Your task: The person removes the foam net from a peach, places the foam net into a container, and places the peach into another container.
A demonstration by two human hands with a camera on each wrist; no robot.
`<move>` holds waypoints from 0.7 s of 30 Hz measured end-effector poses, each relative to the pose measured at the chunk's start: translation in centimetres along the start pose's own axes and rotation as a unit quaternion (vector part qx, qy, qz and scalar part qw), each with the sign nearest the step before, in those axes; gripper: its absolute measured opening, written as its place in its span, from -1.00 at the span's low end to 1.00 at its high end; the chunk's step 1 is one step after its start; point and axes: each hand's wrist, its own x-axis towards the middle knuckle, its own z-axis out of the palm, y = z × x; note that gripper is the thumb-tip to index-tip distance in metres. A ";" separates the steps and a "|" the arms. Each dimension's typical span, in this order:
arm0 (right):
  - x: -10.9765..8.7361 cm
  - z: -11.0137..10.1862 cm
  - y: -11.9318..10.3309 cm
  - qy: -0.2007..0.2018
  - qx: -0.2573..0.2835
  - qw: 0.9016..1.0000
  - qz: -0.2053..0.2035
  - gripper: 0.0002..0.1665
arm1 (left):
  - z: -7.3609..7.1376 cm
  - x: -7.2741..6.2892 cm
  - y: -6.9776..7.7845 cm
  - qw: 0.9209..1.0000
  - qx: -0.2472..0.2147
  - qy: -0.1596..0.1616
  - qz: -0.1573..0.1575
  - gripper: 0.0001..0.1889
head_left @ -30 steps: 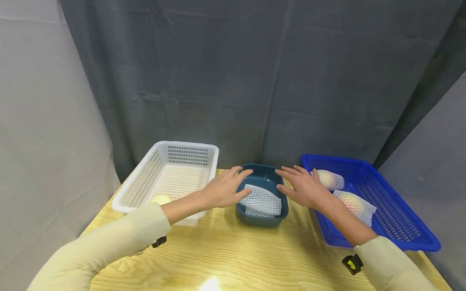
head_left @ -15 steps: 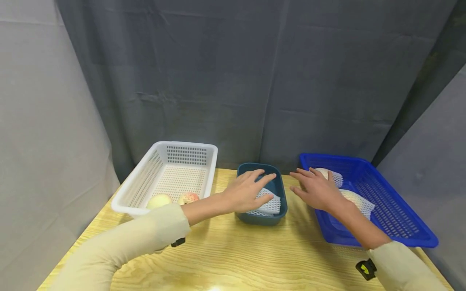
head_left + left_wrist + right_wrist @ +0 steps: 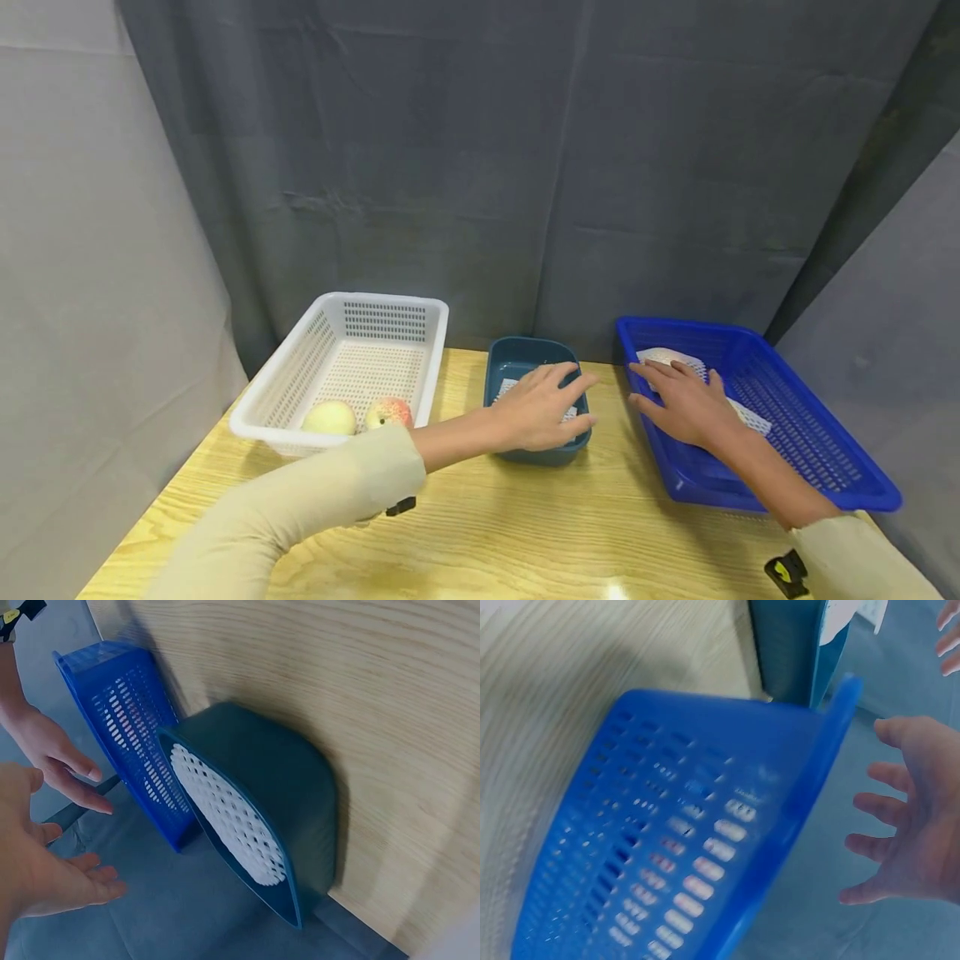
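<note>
My left hand hovers over the dark teal box, fingers spread and holding nothing. White foam fruit nets lie inside that box, partly hidden by the hand in the head view. Over the near left side of the blue basket is my right hand, its fingers apart and nothing between them. Below it in the basket, fruit in a white foam net shows, and the edge of another net sticks out beside the wrist.
At left stands a white slotted basket with a pale peach and a red-speckled peach at its near end. All containers sit on a wooden table, against a grey curtain at the back.
Both hands have moved to the right, the left across the teal box and the right farther over the blue basket. The peaches in the white basket have come into fuller view.
</note>
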 end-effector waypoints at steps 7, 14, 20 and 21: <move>-0.5 0.6 1.9 -0.002 0.000 1.000 0.014 -0.27 | 1.0 1.2 1.3 1.000 0.003 -0.001 0.008 -0.37; -0.8 1.3 3.4 0.004 0.002 1.000 0.020 -0.30 | 2.1 1.9 2.1 1.000 0.008 0.010 0.021 -0.40; -1.0 1.7 4.5 0.009 0.006 1.000 0.025 -0.33 | 3.1 2.5 2.6 1.000 0.009 0.012 0.025 -0.41; -1.1 1.7 4.6 0.010 0.006 1.000 0.026 -0.33 | 3.2 2.6 2.6 1.000 0.008 0.010 0.026 -0.41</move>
